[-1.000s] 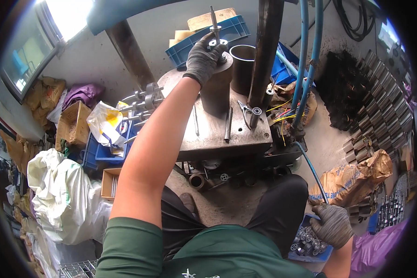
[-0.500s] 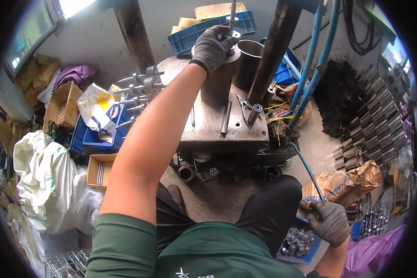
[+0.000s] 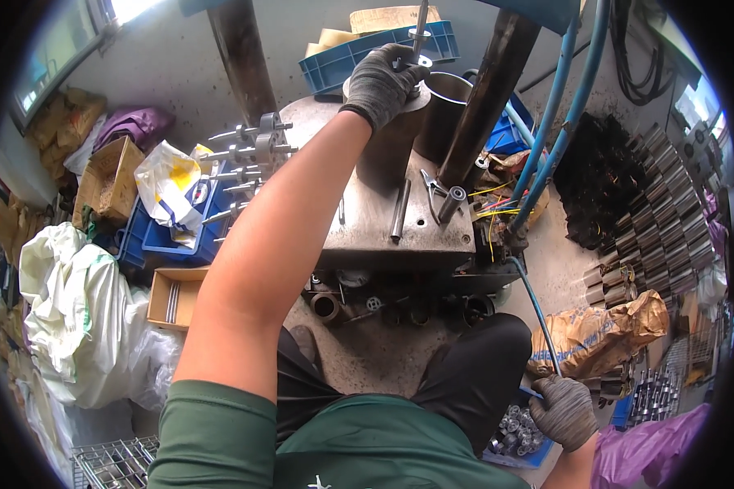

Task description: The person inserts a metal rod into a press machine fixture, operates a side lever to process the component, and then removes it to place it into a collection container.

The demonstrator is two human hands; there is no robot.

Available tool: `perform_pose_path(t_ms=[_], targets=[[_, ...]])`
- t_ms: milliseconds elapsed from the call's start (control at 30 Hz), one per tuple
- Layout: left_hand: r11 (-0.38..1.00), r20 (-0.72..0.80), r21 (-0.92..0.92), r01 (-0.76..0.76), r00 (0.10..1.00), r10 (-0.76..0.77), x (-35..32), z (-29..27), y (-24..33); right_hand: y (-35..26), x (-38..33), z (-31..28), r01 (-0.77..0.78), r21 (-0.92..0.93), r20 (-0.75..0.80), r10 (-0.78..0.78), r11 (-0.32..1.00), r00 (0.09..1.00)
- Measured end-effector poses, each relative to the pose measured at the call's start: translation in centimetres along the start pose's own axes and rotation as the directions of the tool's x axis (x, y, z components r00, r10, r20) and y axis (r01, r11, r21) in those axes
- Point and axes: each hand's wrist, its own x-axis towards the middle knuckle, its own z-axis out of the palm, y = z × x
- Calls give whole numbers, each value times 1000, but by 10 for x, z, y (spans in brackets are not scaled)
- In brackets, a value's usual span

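Observation:
My left hand (image 3: 383, 84), in a grey knit glove, has its fingers curled round a small part on the flat top of a thick upright metal cylinder (image 3: 387, 151). The glove hides most of that part. Just above the fingers stands a thin vertical metal rod (image 3: 422, 20) with round collars. At the lower right my right hand (image 3: 564, 411), also gloved, is closed round the end of a long blue lever (image 3: 534, 310). A short metal rod (image 3: 400, 210), pliers (image 3: 431, 191) and a small metal tube (image 3: 452, 204) lie or stand on the metal machine table (image 3: 355, 236).
Steel posts (image 3: 493, 90) and blue hoses (image 3: 563, 98) rise round the table. Shafts with discs (image 3: 265, 147) stand at the left, near blue crates (image 3: 175, 253) and a cardboard box (image 3: 175, 297). A blue tray of metal parts (image 3: 538, 460) and stacked metal tubes (image 3: 661, 212) are at right.
My right hand has moved toward me and slightly left, and the blue lever's end has come down with it. My left hand keeps its place on the cylinder top. The whole view has shifted slightly.

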Motion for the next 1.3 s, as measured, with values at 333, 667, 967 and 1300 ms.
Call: perform_pose_path(t_ms=[333, 667, 967, 1300], targets=[[995, 47, -94, 42, 998, -38, 3, 1, -2, 0, 7, -20, 33, 61, -21, -31, 998, 999], [999, 20, 48, -24, 1000, 23, 6, -1, -6, -2, 10, -31, 13, 62, 46, -16, 998, 999], [997, 67, 82, 15, 998, -21, 6, -4, -3, 17, 35, -61, 6, 95, -505, 42, 995, 862], [994, 123, 35, 103, 987, -107, 14, -8, 0, 66, 112, -118, 208, -44, -843, -148, 977, 518]])
